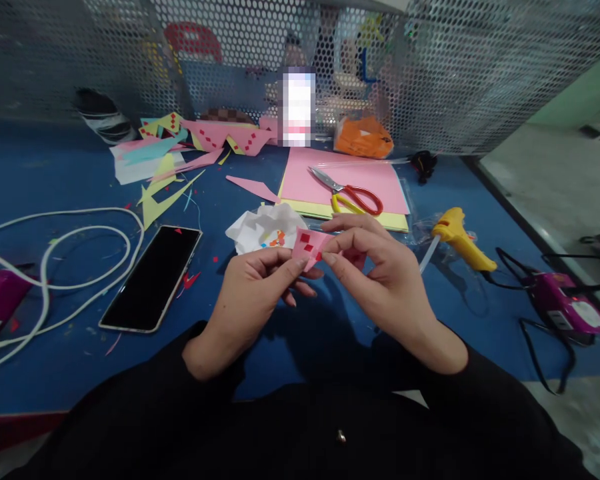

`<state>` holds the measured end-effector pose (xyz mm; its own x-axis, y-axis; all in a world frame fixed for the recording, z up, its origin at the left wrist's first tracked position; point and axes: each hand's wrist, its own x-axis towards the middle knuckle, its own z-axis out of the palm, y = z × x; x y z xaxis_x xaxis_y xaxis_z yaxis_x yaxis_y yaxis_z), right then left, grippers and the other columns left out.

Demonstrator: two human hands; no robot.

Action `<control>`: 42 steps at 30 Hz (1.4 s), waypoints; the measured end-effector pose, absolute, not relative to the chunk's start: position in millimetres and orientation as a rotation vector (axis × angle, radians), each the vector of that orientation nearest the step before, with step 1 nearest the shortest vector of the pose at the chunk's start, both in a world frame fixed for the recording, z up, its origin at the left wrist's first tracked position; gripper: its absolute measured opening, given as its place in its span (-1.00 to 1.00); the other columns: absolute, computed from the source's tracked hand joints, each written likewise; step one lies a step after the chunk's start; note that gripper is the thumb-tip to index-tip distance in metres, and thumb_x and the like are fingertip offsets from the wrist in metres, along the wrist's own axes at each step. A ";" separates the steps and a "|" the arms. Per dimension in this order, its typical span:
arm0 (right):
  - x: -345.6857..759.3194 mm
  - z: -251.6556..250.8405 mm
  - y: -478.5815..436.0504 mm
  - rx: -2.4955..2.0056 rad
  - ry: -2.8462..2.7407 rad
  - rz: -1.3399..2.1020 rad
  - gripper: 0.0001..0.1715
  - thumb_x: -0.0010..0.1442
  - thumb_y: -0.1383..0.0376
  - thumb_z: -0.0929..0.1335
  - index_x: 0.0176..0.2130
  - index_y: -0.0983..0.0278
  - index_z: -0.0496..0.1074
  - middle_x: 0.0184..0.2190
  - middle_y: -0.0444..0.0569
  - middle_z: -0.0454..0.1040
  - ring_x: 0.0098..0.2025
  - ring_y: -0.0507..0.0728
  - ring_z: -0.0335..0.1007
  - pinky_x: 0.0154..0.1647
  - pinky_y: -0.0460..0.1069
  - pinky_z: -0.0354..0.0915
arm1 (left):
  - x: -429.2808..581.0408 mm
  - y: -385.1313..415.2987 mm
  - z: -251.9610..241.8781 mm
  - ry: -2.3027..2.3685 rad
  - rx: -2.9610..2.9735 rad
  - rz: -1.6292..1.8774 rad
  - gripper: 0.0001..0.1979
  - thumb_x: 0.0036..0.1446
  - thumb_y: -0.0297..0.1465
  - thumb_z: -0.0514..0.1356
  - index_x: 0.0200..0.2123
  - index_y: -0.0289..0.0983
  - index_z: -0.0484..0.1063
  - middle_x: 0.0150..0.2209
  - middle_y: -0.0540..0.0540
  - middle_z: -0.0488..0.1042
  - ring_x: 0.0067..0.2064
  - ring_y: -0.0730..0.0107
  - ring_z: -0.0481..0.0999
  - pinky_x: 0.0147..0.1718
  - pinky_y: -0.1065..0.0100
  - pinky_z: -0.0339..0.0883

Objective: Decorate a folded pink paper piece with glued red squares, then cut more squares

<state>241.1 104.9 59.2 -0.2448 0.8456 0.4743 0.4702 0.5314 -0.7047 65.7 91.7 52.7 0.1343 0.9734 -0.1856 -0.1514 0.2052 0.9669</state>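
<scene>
Here, in the head view, both hands are close together above the bench (220, 230), thumbs and fingers pinched on one small piece of pink paper (319, 239) with red squares on it. The left hand (255, 290) grips its lower left edge, while the right hand (380, 273) has thumb and forefinger on its right side, at a red square. Just behind the paper lies a crumpled white sheet (245, 230) with small coloured bits on it. Farther back, scissors (353, 193) with red and yellow handles rest on a stack of coloured paper (300, 175), pink on top, and an orange packet (364, 138) sits behind that. To the right is a yellow glue gun (457, 237), near a purple box (563, 307) with black cords about it. On the left, a dark-screened phone (153, 277) lies beside a looped white cable (45, 287); beyond it are yellow offcuts (153, 210) and a pink cut-out (217, 135) dotted with red squares, before a perforated metal screen (240, 47).
</scene>
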 end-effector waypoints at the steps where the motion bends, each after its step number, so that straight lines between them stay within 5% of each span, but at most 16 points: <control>1: 239.9 58.5 104.0 -1.075 -1.894 0.503 -0.89 0.23 0.41 0.37 -0.33 0.24 0.50 -0.05 0.08 0.55 0.04 0.23 0.47 0.08 0.24 0.31 | 65.7 91.5 52.7 1.096 1.004 1.065 -0.86 0.15 -0.35 0.36 -0.42 -0.27 0.62 -0.47 0.00 0.63 -0.51 0.56 0.56 -0.58 0.60 0.32; 7: 233.3 55.1 100.3 -1.082 -1.952 0.299 -0.90 0.23 0.40 0.37 -0.35 0.24 0.46 0.02 0.16 0.53 0.18 0.29 0.38 0.14 0.31 0.28 | 65.1 91.2 52.8 1.093 1.032 1.081 -0.85 0.16 -0.36 0.35 -0.44 -0.26 0.62 -0.52 0.03 0.59 -0.53 0.56 0.51 -0.58 0.59 0.32; 42: 229.8 51.7 97.0 -1.124 -1.948 0.151 -0.89 0.21 0.38 0.37 -0.34 0.17 0.37 -0.05 0.10 0.53 0.10 0.26 0.43 0.28 0.33 0.11 | 65.8 88.5 53.3 1.143 1.075 1.068 -0.87 0.14 -0.34 0.34 -0.43 -0.22 0.63 -0.50 0.00 0.56 -0.48 0.47 0.53 -0.56 0.52 0.35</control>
<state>229.8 97.0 51.7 -0.2260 0.7550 0.6155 0.6514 0.5870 -0.4808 65.8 88.5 53.3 0.1026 0.9835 -0.1489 -0.0820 0.1575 0.9841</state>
